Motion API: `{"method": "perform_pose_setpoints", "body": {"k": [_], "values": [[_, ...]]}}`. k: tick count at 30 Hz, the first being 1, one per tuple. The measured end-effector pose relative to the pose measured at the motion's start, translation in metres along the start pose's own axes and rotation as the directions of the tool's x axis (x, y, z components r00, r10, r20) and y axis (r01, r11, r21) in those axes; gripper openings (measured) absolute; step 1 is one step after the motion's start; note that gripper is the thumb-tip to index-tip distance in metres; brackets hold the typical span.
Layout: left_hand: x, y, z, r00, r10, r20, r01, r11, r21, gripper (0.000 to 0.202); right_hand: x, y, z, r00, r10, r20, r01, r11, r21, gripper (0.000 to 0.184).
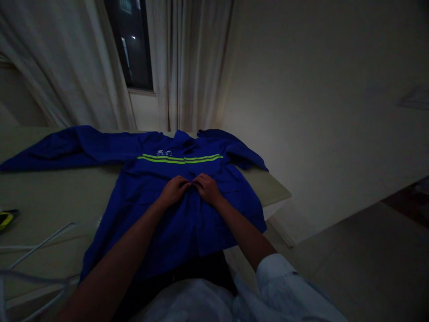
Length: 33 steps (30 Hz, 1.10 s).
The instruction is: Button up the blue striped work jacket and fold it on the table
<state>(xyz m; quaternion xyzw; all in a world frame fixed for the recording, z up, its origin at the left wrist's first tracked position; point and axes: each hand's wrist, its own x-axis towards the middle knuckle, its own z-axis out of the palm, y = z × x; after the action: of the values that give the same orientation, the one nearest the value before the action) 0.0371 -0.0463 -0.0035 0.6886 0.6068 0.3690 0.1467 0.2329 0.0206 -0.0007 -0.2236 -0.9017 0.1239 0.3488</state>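
A blue work jacket (161,174) with two yellow-green stripes across the chest and a small white logo lies spread on the table, front side up. Its collar points to the window and its lower hem hangs over the near edge. My left hand (174,189) and my right hand (207,188) meet at the middle of the front placket below the stripes. Both are closed, thumbs and fingers pinching the jacket's front edges. Whether a button or other fastener sits between the fingertips is too dark and small to tell.
The pale table (50,192) ends at a corner on the right, beside the wall (328,103). White cables (43,248) and a yellow-black object (7,219) lie on the left. Curtains (191,62) flank a dark window (132,44) behind.
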Motion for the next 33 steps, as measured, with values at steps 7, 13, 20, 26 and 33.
{"method": "perform_pose_setpoints", "body": {"k": [7, 13, 20, 26, 33], "values": [[0.006, -0.005, -0.003, 0.998, -0.03, 0.047, 0.03, 1.0, 0.001, 0.033, 0.002, -0.005, -0.003, 0.998, 0.051, 0.026, -0.052, 0.998, 0.036, 0.014], [0.002, 0.011, -0.005, 1.0, 0.03, 0.005, -0.03, 0.986, 0.167, 0.026, 0.005, 0.002, -0.002, 0.985, 0.173, 0.019, -0.174, 0.966, 0.19, 0.006], [-0.009, 0.037, -0.003, 0.986, 0.165, 0.014, -0.156, 0.895, 0.418, 0.024, 0.02, 0.034, 0.008, 0.875, 0.397, 0.278, -0.484, 0.709, 0.513, 0.015], [-0.013, 0.034, -0.001, 0.986, 0.166, 0.001, -0.146, 0.862, 0.486, 0.025, 0.017, 0.037, 0.007, 0.902, 0.375, 0.214, -0.427, 0.705, 0.566, 0.03], [-0.013, 0.029, -0.001, 0.99, 0.141, -0.005, -0.123, 0.881, 0.457, 0.023, 0.023, 0.037, -0.002, 0.935, 0.319, 0.151, -0.353, 0.847, 0.397, 0.024]]}}
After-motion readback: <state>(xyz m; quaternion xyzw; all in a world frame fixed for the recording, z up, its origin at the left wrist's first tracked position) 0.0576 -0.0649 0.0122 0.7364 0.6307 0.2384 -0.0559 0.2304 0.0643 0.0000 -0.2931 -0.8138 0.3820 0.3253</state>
